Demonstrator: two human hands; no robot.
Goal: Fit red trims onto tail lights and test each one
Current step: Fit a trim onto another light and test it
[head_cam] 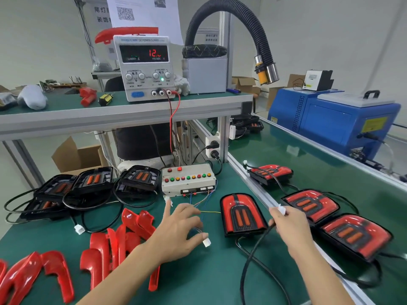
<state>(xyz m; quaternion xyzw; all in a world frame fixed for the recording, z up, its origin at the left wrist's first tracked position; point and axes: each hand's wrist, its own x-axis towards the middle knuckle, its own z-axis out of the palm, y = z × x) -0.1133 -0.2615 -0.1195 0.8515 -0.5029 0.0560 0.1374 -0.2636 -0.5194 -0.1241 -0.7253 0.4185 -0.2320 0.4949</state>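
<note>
Both bare forearms reach toward twelve o'clock; the left hand (176, 225) pinches with curled fingers, the right hand (290, 225) likewise.

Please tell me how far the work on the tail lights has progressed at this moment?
Done, it seems: three trimmed lights lie on the conveyor. In hand: a fourth trimmed light lies on the bench; the right hand holds its white plug, the left hand the tester's connector, not yet joined. Left: untrimmed black lights and loose red trims.
</note>
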